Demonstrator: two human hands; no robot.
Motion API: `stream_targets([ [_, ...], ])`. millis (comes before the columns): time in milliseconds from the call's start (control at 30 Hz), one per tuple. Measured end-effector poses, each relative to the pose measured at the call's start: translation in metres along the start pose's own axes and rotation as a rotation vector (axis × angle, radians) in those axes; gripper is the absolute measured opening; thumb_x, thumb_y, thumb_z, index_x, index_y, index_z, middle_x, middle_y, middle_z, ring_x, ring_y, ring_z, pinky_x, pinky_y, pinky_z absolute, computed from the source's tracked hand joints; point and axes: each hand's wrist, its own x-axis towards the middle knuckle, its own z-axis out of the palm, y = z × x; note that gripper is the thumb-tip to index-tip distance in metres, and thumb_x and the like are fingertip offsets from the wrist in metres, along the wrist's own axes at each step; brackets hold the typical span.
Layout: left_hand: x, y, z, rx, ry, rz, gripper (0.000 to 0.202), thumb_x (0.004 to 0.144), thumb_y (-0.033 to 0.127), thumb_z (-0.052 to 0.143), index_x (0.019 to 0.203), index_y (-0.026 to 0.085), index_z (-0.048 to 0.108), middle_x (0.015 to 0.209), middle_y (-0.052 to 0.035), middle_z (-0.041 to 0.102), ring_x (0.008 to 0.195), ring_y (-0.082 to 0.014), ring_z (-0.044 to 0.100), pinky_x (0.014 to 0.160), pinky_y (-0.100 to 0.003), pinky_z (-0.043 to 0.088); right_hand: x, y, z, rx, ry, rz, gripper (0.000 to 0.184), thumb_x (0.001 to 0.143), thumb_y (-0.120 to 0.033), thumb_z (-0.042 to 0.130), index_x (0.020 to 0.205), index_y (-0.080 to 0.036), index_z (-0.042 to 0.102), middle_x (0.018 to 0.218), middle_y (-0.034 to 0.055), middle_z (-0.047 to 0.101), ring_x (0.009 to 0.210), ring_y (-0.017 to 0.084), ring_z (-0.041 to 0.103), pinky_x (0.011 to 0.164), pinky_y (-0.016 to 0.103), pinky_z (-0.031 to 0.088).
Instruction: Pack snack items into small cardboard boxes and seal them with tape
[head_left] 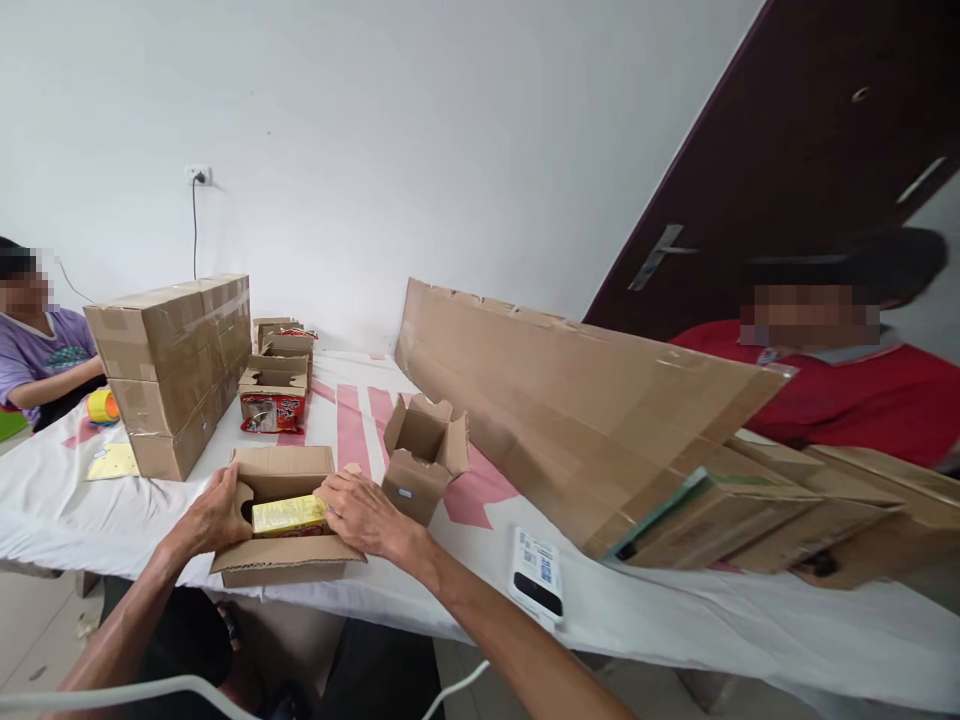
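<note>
An open cardboard box (285, 575) lies at the table's near edge, its long flaps spread to the front and back. Inside it rests a yellow carton (289, 515), its right end partly covered by my fingers. My left hand (211, 515) is closed around the box's left end flap. At the opposite end, my right hand (364, 512) is closed on the right flap, fingertips touching or very near the yellow carton; its palm side is hidden. Just beyond that hand stands another open cardboard box (420, 465), empty as far as I can see.
Taped boxes (180, 375) are stacked at the left. Behind are open boxes (274, 380) with a red food packet (271, 412). A tall cardboard panel (570, 400) leans at the right, near a white device (536, 575). Two other people sit at either side.
</note>
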Motion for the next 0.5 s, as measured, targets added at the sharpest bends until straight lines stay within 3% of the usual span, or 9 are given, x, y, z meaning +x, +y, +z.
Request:
stream_targets([
  [100,-0.002,0.002,0.0,-0.036,0.046,0.042,0.101,0.061,0.032,0.076,0.153,0.011,0.04,0.149,-0.0224,0.054,0.137,-0.039,0.059,0.117,-0.048,0.051,0.011,0.001,-0.004,0.053,-0.1,0.022,0.025,0.092,-0.034,0.08,0.11,-0.021,0.069,0.121,0.0109,0.072,0.116,0.03,0.061,0.099,0.041,0.046],
  [167,-0.002,0.003,0.001,-0.06,0.071,0.057,0.102,0.061,0.032,0.077,0.154,0.011,0.041,0.149,-0.0225,0.056,0.138,-0.0405,0.059,0.118,-0.049,0.051,0.018,0.001,-0.002,0.064,-0.154,0.048,0.03,0.085,-0.032,0.086,0.105,-0.021,0.069,0.117,0.0108,0.073,0.115,0.031,0.061,0.097,0.041,0.046],
  [333,-0.006,0.001,0.003,-0.164,0.132,0.046,0.102,0.063,0.029,0.074,0.159,0.014,0.043,0.153,-0.0192,0.059,0.141,-0.0393,0.059,0.121,-0.048,0.049,0.022,-0.001,0.011,0.07,-0.138,0.06,0.014,0.087,-0.018,0.075,0.098,-0.021,0.068,0.109,0.0117,0.073,0.113,0.03,0.061,0.1,0.043,0.044],
  [500,-0.014,-0.001,-0.003,-0.314,0.151,-0.015,0.084,0.078,0.036,0.061,0.158,0.015,0.05,0.156,-0.0155,0.063,0.14,-0.0384,0.063,0.119,-0.052,0.05,0.008,0.0,0.008,0.124,-0.092,0.092,0.017,0.092,-0.02,0.066,0.109,-0.022,0.063,0.117,0.0098,0.07,0.109,0.028,0.062,0.098,0.041,0.042],
])
